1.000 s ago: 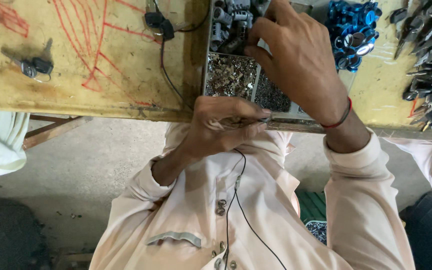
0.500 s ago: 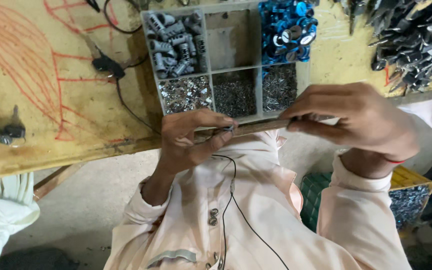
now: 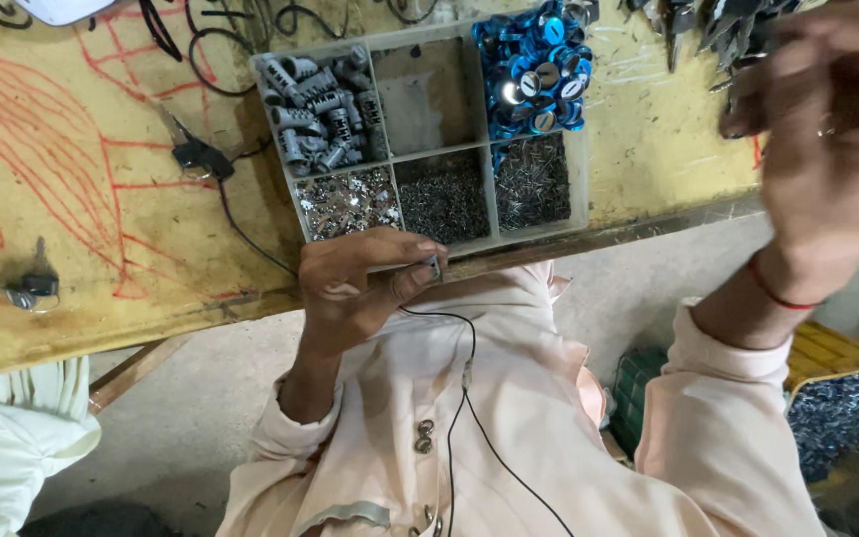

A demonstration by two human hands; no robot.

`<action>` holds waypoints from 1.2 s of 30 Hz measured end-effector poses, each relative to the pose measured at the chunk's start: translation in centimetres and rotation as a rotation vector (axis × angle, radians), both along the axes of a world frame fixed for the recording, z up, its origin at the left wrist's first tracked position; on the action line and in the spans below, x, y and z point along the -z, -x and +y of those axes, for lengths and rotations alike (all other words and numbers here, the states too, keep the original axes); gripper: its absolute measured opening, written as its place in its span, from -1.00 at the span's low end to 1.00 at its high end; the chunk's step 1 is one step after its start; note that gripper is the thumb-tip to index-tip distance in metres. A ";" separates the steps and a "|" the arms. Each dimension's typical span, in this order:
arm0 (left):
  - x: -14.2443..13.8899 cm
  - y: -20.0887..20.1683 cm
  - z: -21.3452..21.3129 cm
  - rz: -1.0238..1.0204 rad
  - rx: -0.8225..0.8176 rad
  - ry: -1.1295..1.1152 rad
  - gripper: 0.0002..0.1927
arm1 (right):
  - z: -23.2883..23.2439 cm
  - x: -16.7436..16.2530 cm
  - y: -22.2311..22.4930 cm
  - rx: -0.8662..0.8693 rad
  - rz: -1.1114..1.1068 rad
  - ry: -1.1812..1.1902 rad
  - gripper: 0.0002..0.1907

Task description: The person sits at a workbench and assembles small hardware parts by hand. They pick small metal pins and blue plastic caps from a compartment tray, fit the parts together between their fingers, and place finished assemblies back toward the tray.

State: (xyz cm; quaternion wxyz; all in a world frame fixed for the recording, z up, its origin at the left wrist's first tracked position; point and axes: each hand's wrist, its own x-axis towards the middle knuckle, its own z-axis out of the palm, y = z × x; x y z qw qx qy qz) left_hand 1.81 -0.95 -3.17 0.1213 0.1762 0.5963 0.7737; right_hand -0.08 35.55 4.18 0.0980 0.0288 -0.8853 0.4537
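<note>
My left hand (image 3: pixel 360 288) sits at the centre of the frame, at the near edge of the yellow-painted wooden surface (image 3: pixel 72 199), its fingers (image 3: pixel 405 283) pinched shut on a small metal part (image 3: pixel 433 267). That part touches the front rim of the grey plastic compartment tray (image 3: pixel 380 159). My right hand (image 3: pixel 827 149) is blurred at the upper right, over a pile of dark metal pieces (image 3: pixel 718 25); I cannot tell its grip. Open floor lies below the edge.

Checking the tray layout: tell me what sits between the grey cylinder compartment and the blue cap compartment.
In the head view, an empty compartment lies between the grey cylinders and the blue caps; only its bare grey floor shows.
</note>
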 end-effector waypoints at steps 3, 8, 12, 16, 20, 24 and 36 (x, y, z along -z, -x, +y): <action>-1.0 0.2 0.0 0.078 0.000 0.040 -0.85 | -3.4 1.4 -1.2 0.035 -0.183 0.295 -0.92; -1.4 1.5 0.4 0.194 -0.009 0.097 -0.80 | -6.1 2.2 -2.3 0.021 -0.297 0.425 -0.91; -0.9 1.9 0.5 0.246 -0.061 0.160 -0.76 | -4.9 1.5 -0.9 0.156 -0.202 0.225 -0.94; -0.3 2.0 0.5 0.314 -0.040 0.198 -0.72 | -4.8 1.6 0.0 -0.054 -0.128 -0.183 -0.94; 0.0 2.0 0.9 0.330 -0.044 0.245 -0.72 | -5.8 2.0 0.6 -0.019 -0.062 -0.216 -0.90; 0.0 2.1 0.8 0.327 -0.047 0.261 -0.72 | -6.5 1.9 1.1 -0.035 -0.005 -0.311 -0.84; 0.0 2.3 0.7 0.298 -0.041 0.267 -0.75 | -8.7 2.3 0.6 -0.040 -0.026 -0.309 -0.69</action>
